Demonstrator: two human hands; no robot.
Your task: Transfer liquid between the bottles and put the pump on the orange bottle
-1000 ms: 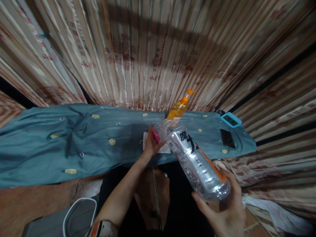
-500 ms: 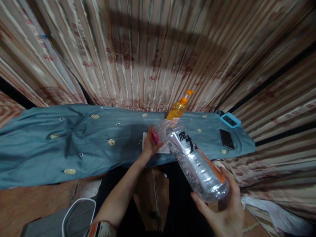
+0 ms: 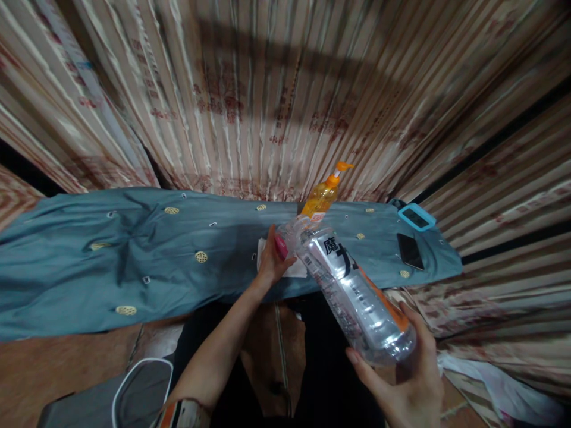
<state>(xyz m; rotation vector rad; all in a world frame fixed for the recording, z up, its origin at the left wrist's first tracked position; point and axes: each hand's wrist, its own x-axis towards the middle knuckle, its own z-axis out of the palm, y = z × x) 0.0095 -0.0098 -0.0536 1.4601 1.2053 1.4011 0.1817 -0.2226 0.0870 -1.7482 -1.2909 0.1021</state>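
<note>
A large clear plastic bottle (image 3: 352, 291) with a silver and orange label and black characters slants across my lap and the table edge. My right hand (image 3: 408, 368) is wrapped round its base, thumb in front. At the bottle's upper end, my left hand (image 3: 271, 258) closes on a pink piece (image 3: 281, 245) with clear plastic beside it. Whether this pink piece is joined to the bottle cannot be made out. Just behind stands a pump bottle (image 3: 320, 199) of yellow liquid with an orange pump top. A white paper (image 3: 295, 270) lies under my left hand.
A blue-green patterned cloth (image 3: 232, 238) covers the long table. At its right end lie a blue-framed device (image 3: 416, 217) and a black phone (image 3: 410, 251). Pleated curtains (image 3: 267, 95) hang behind and to the right. A grey seat (image 3: 107, 401) with a white loop is at lower left.
The bottle's base and my right hand have shifted very slightly to the right. My left hand keeps its place.
</note>
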